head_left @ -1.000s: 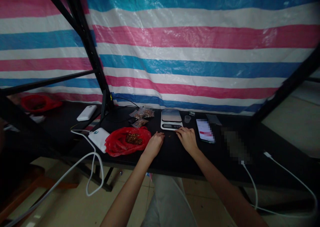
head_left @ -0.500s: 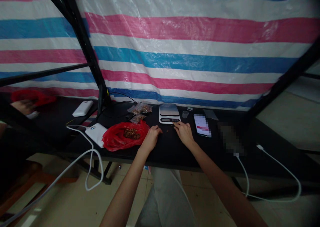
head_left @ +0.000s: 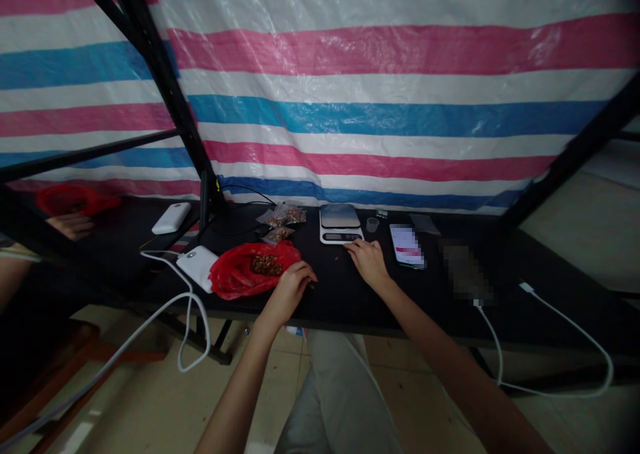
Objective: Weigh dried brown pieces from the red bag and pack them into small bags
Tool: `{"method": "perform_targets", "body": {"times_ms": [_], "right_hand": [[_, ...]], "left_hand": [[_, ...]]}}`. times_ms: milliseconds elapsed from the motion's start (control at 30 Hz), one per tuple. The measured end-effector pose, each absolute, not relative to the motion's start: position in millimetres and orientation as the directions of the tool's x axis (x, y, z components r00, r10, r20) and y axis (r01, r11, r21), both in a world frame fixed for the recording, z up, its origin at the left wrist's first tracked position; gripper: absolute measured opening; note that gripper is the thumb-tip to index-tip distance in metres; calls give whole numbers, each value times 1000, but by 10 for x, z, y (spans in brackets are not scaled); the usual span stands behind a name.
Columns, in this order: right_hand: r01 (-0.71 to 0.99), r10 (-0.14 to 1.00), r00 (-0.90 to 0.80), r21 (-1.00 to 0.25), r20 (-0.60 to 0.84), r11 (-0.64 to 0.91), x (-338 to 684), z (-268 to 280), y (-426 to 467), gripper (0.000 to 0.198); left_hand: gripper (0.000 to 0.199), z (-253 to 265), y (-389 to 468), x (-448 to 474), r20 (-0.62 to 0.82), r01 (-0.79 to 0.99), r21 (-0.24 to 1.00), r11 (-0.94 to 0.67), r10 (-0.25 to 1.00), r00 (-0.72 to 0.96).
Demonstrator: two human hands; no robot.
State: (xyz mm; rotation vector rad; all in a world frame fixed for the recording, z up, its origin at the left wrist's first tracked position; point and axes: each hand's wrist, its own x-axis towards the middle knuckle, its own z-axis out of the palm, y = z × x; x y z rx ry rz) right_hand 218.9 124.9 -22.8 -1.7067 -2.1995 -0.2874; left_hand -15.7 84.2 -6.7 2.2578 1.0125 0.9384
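Note:
My left hand [head_left: 295, 283] rests on the black table just in front of the right edge of a red plastic bag [head_left: 235, 277]. Its fingers are loosely bent, with nothing visible in them. Inside the open bag lies a heap of small brown pieces [head_left: 267, 265], too small to name. My right hand [head_left: 369, 262] has its fingers at the front edge of a white kitchen scale [head_left: 327, 239], by the display; no held object shows. The scale's metal plate [head_left: 340, 217] carries nothing. Several small clear bags [head_left: 287, 215] of similar brown pieces lie left of the scale.
A small clear cup [head_left: 372, 225] and a phone [head_left: 406, 246] lie right of the scale. White power banks [head_left: 196, 267] and cables [head_left: 205, 327] are at the left. A co-worker's hand [head_left: 70, 226] is near another red bag [head_left: 85, 199]. A striped sheet [head_left: 350, 121] hangs behind.
My left hand has moved left and toward me, nearer the red bag's front. My right hand stays by the scale's front edge. The co-worker's hand has shifted, and the view has tilted slightly.

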Motion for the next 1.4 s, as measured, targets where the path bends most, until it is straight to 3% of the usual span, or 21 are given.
{"method": "perform_targets", "body": {"times_ms": [367,600,733,833,1233,1400], "right_hand": [[956,891,-233,-75,389,283,2201,-259,1256,20],[926,886,-219,-200,409,321,2211,-318,1272,18],[894,881,-243,-258,407,366,2204,-312,1271,17],[874,873,-278,-273,401,403,2204,-310,1272,16],[852,856,-326,-266,402,450,2211,-338,1282,15],[822,859,-294,-348,419,451,2235,-366,1311,17]], "left_hand": [[18,-218,790,-154,370,462,653,-600,785,497],[13,-198,730,-150,357,475,654,-589,793,493],[22,-200,647,-78,382,500,603,-622,775,503],[15,-238,627,-2,392,519,573,-634,769,505],[18,-356,673,50,427,487,622,-613,787,445],[15,-317,701,-33,460,447,653,-611,789,406]]}}
